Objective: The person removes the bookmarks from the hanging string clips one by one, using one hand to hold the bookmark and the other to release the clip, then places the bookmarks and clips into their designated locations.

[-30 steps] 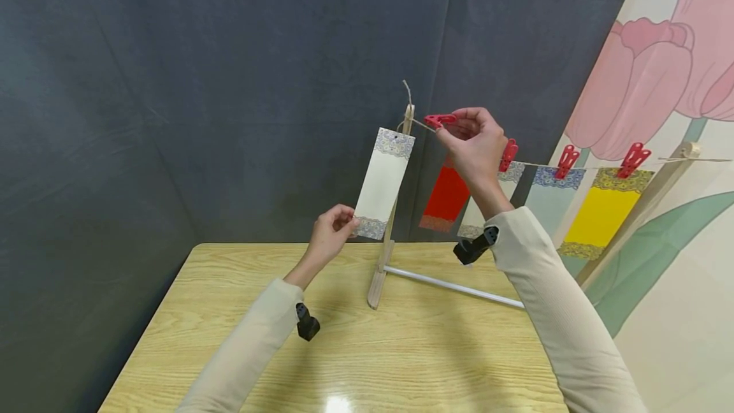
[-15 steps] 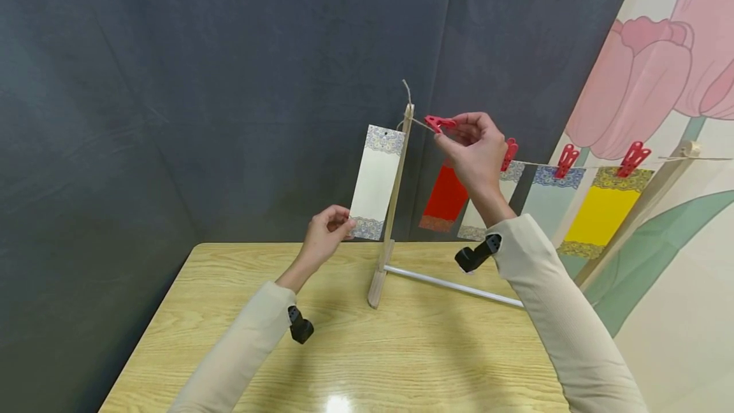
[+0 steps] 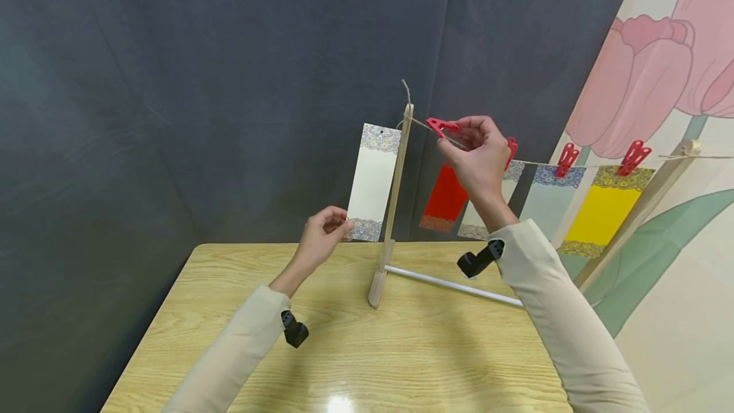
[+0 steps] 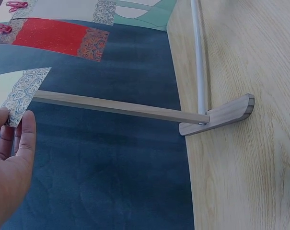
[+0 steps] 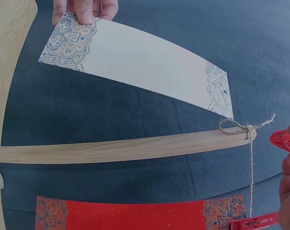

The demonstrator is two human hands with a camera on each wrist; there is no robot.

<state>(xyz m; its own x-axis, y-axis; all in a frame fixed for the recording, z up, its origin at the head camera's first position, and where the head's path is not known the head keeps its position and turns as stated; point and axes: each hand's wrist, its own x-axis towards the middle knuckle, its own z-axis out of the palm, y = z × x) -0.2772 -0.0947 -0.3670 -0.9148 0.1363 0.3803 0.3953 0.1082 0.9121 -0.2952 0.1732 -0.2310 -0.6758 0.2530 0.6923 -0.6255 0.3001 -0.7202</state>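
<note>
My left hand (image 3: pixel 323 241) pinches the lower left corner of a white card (image 3: pixel 371 180) with blue patterned bands at both ends. The card stands nearly upright in the air, its punched top edge beside the wooden post (image 3: pixel 395 190). My right hand (image 3: pixel 478 152) pinches a red clothespin (image 3: pixel 440 126) between thumb and fingers, close to the twine (image 3: pixel 420 122). In the right wrist view that clothespin (image 5: pixel 283 139) appears apart from both the card and the twine. Below my right hand hangs a red card (image 3: pixel 444 199), clipped to the twine by another red clothespin (image 5: pixel 255 222).
Further right, white, light blue (image 3: pixel 553 196) and yellow cards (image 3: pixel 606 209) hang on the line from red clothespins. A second wooden post (image 3: pixel 648 209) holds the line's right end. A white rod (image 3: pixel 453 285) runs low across the wooden table (image 3: pixel 344 349). A dark curtain (image 3: pixel 258 81) backs the scene.
The left hand has drawn the white card left, away from the clothespin, and it stands straighter. The right hand has dropped slightly, with the clothespin turned a little.
</note>
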